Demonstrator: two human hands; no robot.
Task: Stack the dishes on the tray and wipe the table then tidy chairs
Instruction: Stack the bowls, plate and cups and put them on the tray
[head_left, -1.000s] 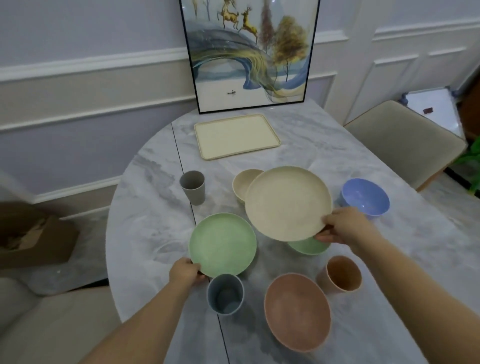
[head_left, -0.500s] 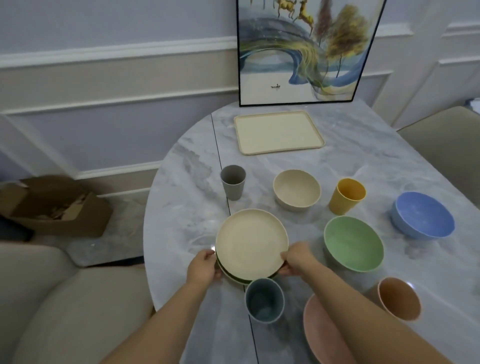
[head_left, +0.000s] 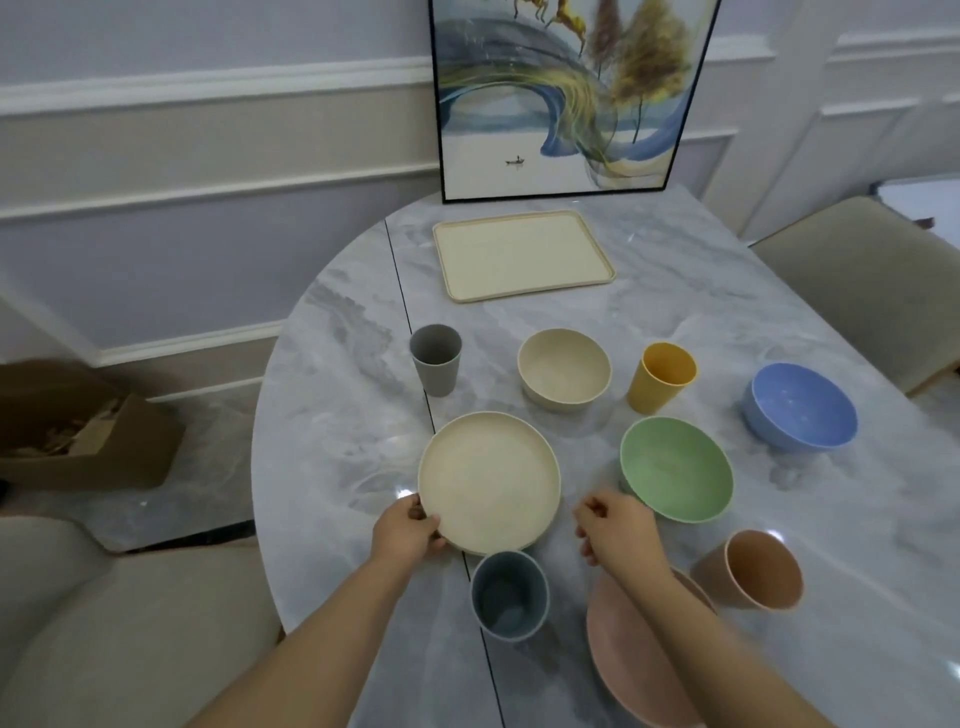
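A cream plate (head_left: 488, 478) lies on top of a green plate that it now hides, on the marble table (head_left: 337, 415). My left hand (head_left: 408, 535) grips the stack at its near-left rim. My right hand (head_left: 615, 527) hovers just right of the plates, fingers loosely curled, holding nothing. An empty cream tray (head_left: 522, 254) sits at the far side. Around the stack stand a grey cup (head_left: 435, 358), cream bowl (head_left: 563, 369), yellow cup (head_left: 661, 376), green bowl (head_left: 675, 467), blue bowl (head_left: 800, 405), orange cup (head_left: 753, 569), blue-grey cup (head_left: 509, 597) and pink plate (head_left: 628, 660).
A framed painting (head_left: 571, 93) leans on the wall behind the tray. Beige chairs stand at the near left (head_left: 119, 639) and far right (head_left: 872, 280). A cardboard box (head_left: 78, 431) sits on the floor to the left.
The cream plate went from my right hand onto the green plate. My right hand has since let go and pulled back to the right. My left hand keeps hold of the stack's rim.
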